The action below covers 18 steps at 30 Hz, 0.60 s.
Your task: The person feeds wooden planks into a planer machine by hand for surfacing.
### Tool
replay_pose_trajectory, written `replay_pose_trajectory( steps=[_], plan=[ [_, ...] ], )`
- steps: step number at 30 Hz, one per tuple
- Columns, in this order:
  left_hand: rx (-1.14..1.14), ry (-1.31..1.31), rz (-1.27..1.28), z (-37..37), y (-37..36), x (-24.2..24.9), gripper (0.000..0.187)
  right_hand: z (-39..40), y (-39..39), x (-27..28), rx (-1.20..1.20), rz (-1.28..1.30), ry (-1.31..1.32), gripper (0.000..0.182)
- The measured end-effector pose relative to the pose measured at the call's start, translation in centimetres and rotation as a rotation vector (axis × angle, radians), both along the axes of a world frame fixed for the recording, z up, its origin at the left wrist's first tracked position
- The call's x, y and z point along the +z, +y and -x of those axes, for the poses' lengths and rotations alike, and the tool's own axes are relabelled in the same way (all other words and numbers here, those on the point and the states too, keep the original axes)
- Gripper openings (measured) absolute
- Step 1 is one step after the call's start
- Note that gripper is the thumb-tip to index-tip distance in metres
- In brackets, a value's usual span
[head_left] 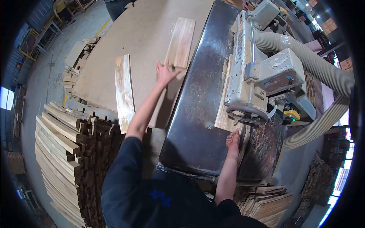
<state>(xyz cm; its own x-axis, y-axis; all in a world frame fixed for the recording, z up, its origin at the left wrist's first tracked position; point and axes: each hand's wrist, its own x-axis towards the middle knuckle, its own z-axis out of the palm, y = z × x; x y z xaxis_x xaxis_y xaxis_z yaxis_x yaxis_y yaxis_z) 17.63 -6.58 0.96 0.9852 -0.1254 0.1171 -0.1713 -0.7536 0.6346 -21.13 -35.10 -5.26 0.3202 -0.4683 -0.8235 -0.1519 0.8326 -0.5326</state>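
Observation:
My left hand (166,73) is open with fingers spread, right at the near end of a pale wooden board (182,40) lying on the large brown sheet surface. My right hand (232,140) is closed, its curled fingers at the near end of another wooden board (223,117). That board lies flat on the dark metal machine table (195,98), along the guide side, and its far part runs under the machine head (241,57). To the left of my left forearm, a narrow board (123,85) with bark-toned streaks rests on the brown sheet surface (146,28).
A handwheel (248,113) sits on the machine's near side, close to my right hand. Thick ribbed hoses (323,64) curve off to the right. Stacked boards (59,152) stand at lower left, with more boards (266,207) at lower right. Wood chips (266,144) cover the table's right part.

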Motion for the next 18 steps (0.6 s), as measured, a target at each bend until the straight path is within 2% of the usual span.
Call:
replay_pose_trajectory(
  steps=[2, 4, 6, 8, 9, 10, 11, 12, 14, 17, 18],
  plan=[
    [0.030, 0.084, 0.033, -2.5, -0.8, 0.2, 0.099, -1.6, 0.2, 1.2, 0.085, 0.205, 0.158, 0.051],
    [0.015, 0.335, -0.249, -2.5, -1.6, 1.7, 0.095, -2.1, 0.0, 1.9, 0.138, 0.209, 0.157, 0.050],
    [0.051, 0.307, -0.292, -1.2, -2.0, 0.8, 0.092, -0.9, 0.4, 2.2, 0.150, 0.185, 0.159, 0.050],
    [0.094, 0.262, -0.346, 0.1, -1.5, 0.9, 0.089, 0.7, 2.7, 1.9, 0.040, 0.321, -0.058, 0.042],
    [0.076, 0.264, -0.325, 1.2, -0.7, 1.2, 0.091, 1.6, 4.2, 2.0, 0.042, 0.320, -0.062, 0.042],
    [0.060, 0.269, -0.304, 2.9, -0.1, 1.2, 0.092, 2.9, 5.9, 2.1, 0.068, 0.449, -0.095, 0.035],
    [0.066, 0.267, -0.304, 5.2, 0.2, 1.3, 0.092, 4.0, 7.3, 2.3, 0.093, 0.577, -0.132, 0.030],
    [0.078, 0.217, -0.265, 8.3, 0.4, 1.3, 0.091, 4.8, 8.4, 2.5, 0.094, 0.573, -0.140, 0.030],
    [0.085, 0.110, -0.209, 15.4, 1.0, 0.3, 0.087, 7.3, 11.2, 2.5, 0.275, 0.707, -0.156, 0.027],
    [0.068, -0.040, -0.182, 27.7, 2.1, -0.6, 0.085, 10.2, 14.8, 3.3, 0.393, 0.694, -0.125, 0.028],
    [0.004, -0.017, -0.164, 31.6, 2.9, 0.6, 0.085, 11.6, 15.6, 3.2, 0.428, 0.628, -0.119, 0.029]
  ],
)
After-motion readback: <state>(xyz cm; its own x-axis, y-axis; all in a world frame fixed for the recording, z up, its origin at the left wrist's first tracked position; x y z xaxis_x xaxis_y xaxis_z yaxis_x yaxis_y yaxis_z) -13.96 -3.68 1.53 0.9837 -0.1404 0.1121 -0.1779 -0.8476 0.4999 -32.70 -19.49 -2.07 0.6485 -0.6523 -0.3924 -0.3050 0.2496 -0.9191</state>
